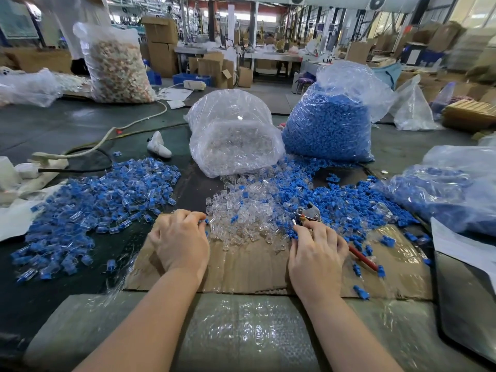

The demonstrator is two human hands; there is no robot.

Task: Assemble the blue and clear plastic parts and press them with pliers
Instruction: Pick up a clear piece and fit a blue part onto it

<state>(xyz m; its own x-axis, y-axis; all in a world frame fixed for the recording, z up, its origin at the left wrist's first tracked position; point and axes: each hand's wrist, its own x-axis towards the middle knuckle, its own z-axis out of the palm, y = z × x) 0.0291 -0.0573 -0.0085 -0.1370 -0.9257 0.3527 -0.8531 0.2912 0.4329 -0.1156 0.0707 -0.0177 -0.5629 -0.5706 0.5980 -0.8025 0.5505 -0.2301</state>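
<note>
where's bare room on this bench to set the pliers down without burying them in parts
Bare cardboard lies between the left hand and the right hand, just below the clear parts pile. Crowded: the assembled pile at left and loose blue parts at right, around the pliers.

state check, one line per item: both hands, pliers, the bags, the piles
left hand: curled, pinching a blue part
right hand: gripping pliers
pliers: jaws open, over the parts
clear bag: open, spilling
blue bag: upright, full
assembled pile: loose, left
</note>
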